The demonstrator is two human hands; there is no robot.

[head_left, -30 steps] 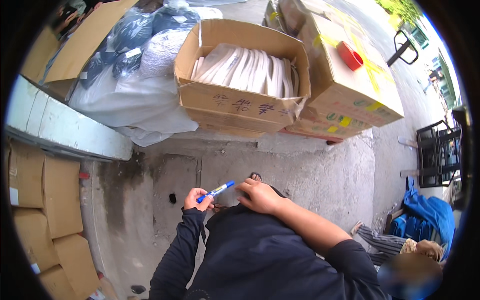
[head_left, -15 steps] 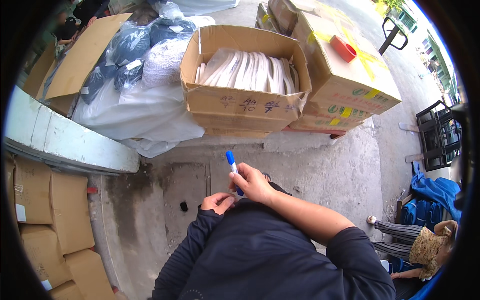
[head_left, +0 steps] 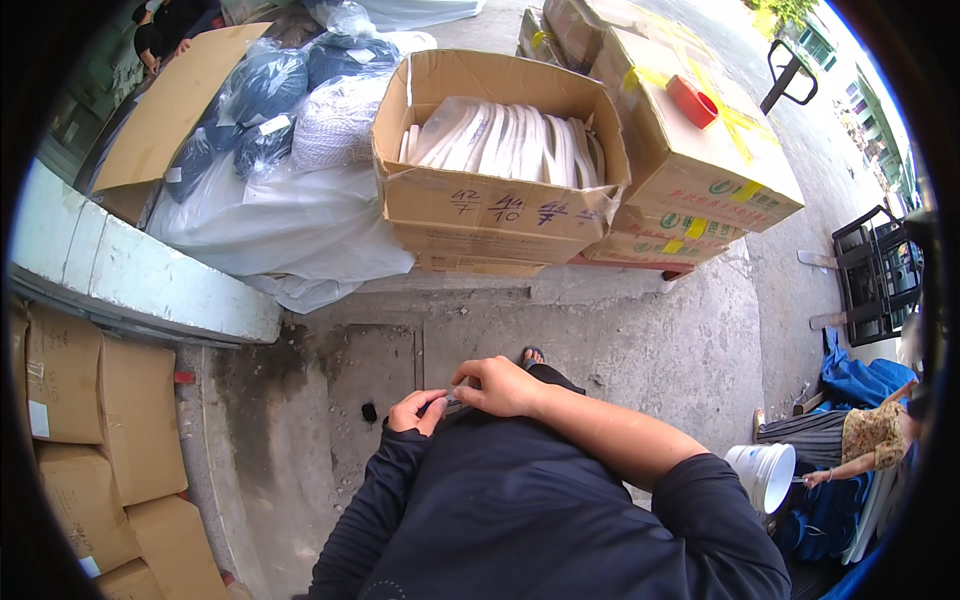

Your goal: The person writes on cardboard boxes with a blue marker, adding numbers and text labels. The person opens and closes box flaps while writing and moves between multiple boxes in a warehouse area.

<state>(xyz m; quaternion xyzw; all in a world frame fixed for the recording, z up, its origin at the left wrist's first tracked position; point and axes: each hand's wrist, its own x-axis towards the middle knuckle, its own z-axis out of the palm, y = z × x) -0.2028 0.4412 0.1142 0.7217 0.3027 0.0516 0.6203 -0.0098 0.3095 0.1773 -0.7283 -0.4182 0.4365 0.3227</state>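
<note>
- Grey concrete floor [head_left: 670, 370], dark stain at left, beneath me.
- Stack of large brown cardboard cartons [head_left: 645, 125] ahead and to my right, crossed with yellow tape.
- Open brown cardboard box [head_left: 480, 240] just beside that stack; it is packed with long white strips [head_left: 510, 145] standing side by side.
- Dark-blue bundles in clear plastic [head_left: 275, 85], left of the open box, above crumpled white plastic sheeting [head_left: 310, 215].
- White cylindrical bucket [head_left: 748, 468] at my right, tilted on its side; a co-worker's hand [head_left: 817, 478] is near its mouth.
- My right grip [head_left: 508, 387]: held before my waist, fingers bent down at one end of the pen; cannot tell whether they are clamped.
- My left grip [head_left: 412, 412]: thumb and fingers pinching the pen's other end, close against my right.
- Red ring-shaped tape roll [head_left: 690, 100] resting on the carton stack.
- Slim, pale marker pen [head_left: 452, 399]: between my two grips, mostly hidden by fingers.
</note>
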